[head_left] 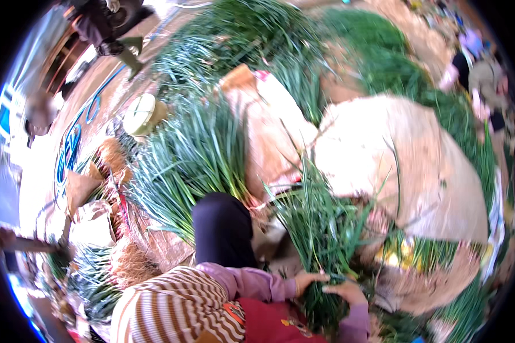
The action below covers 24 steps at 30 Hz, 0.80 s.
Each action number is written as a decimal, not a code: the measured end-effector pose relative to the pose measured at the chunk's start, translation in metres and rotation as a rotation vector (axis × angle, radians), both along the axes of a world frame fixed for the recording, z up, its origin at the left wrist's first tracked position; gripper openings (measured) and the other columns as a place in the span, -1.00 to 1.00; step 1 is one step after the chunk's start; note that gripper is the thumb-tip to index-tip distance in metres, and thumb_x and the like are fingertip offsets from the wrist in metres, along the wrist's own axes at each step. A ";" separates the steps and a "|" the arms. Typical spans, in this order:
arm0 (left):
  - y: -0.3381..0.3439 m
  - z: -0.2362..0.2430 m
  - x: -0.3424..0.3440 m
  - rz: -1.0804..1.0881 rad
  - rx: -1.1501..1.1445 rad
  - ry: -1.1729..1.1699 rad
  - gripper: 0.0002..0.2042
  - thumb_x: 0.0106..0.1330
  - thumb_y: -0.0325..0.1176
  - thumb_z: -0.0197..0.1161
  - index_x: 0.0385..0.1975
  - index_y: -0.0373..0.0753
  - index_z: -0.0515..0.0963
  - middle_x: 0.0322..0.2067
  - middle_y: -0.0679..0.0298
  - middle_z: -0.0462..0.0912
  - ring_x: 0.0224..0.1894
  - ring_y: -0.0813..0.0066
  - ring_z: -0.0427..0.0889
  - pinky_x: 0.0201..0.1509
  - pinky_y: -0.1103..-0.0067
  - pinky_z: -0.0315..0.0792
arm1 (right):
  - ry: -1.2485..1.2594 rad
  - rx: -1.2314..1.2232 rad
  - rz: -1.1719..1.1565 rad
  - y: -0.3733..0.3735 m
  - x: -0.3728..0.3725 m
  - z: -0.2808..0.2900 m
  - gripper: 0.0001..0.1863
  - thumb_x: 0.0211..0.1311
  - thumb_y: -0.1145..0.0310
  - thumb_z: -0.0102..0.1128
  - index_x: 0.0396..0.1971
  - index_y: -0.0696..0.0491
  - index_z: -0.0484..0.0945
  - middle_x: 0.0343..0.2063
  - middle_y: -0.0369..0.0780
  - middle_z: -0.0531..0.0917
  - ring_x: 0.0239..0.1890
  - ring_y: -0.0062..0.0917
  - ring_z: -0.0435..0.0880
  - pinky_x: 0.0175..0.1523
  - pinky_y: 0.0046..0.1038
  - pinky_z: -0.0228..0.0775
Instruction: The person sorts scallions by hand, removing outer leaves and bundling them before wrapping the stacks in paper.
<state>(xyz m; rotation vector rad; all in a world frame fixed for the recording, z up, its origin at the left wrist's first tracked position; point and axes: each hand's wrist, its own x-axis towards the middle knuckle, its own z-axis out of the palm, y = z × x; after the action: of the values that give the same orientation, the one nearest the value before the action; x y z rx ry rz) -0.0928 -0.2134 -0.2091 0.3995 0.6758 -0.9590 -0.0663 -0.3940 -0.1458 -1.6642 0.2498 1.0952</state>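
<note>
One green bunch (326, 235) fans beyond the right grip (349, 292).

brown floor (113, 104), bright glare on the left, bluish sheeting (30, 54) beyond

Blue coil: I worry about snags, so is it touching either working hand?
No: the blue coil lies at far left, while the left hand and right hand are around greens right of centre.
</note>
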 end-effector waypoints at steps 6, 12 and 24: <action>0.035 0.090 0.060 0.081 -0.321 0.015 -0.64 0.10 -0.32 0.31 -0.09 -0.22 0.47 -0.25 0.20 0.61 -0.26 0.31 0.62 -0.09 0.31 0.52 | -0.137 -0.231 0.191 0.038 0.075 0.109 -0.43 -0.23 0.29 0.49 -0.12 0.14 0.53 -0.20 -0.27 0.62 -0.18 -0.58 0.56 -0.02 -0.48 0.36; 0.194 0.205 0.242 0.582 -0.077 -0.726 -0.61 0.20 -0.36 0.11 0.07 -0.19 0.39 -0.02 0.24 0.50 0.02 0.42 0.49 0.10 0.42 0.39 | -0.686 -0.090 0.658 0.239 0.284 0.270 -0.26 -0.09 0.20 0.39 0.14 0.04 0.30 -0.09 -0.21 0.56 0.01 -0.47 0.47 0.14 -0.41 0.27; 0.497 0.261 0.492 1.095 1.028 -0.813 -0.68 0.18 -0.36 0.17 -0.08 -0.31 0.41 -0.14 0.05 0.48 -0.13 0.24 0.48 -0.16 0.45 0.46 | -1.206 -0.242 0.174 0.185 0.261 0.201 -0.75 0.22 0.42 0.02 -0.13 0.12 0.54 -0.30 -0.14 0.63 -0.21 -0.46 0.57 -0.06 -0.47 0.37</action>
<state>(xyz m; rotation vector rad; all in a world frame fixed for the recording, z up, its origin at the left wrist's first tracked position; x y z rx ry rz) 0.3995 0.2835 0.0517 1.0814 0.4546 0.6677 0.1949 -0.2087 0.0549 -2.2939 -0.5694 0.0284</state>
